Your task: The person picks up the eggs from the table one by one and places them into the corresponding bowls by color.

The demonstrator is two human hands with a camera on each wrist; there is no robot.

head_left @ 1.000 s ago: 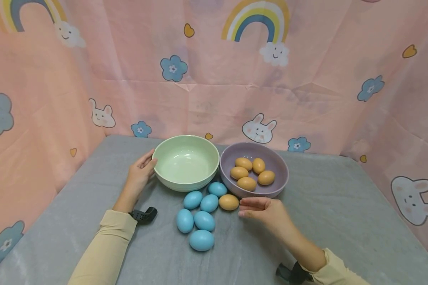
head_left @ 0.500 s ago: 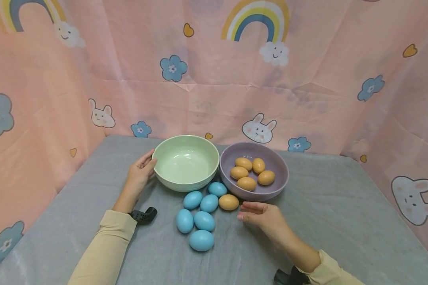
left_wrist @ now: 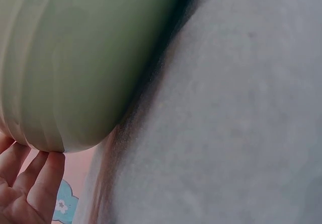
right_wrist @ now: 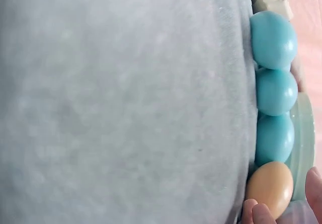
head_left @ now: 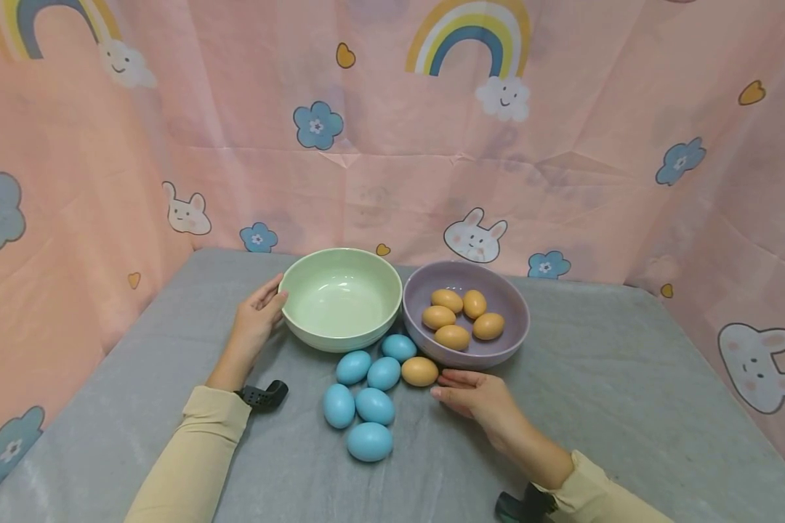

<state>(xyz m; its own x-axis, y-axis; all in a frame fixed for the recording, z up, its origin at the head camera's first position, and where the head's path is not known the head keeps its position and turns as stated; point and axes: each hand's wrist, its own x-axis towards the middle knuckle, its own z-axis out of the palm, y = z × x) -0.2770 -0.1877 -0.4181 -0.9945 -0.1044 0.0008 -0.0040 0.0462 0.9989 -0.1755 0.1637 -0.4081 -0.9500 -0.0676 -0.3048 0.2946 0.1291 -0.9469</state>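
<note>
The left hand [head_left: 258,314] rests its fingers, fairly straight, against the glossy pale-green round bowl [head_left: 341,296]. The right hand [head_left: 482,401], fingers extended and thumb parted, is at the smooth orange-yellow egg [head_left: 420,371] on the grey cloth-covered desk [head_left: 602,378], beside glossy blue eggs [head_left: 370,442].

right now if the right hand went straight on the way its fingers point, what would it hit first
The right hand would most likely meet the orange egg outside the purple bowl first; its fingers look right beside it, possibly touching.
</note>
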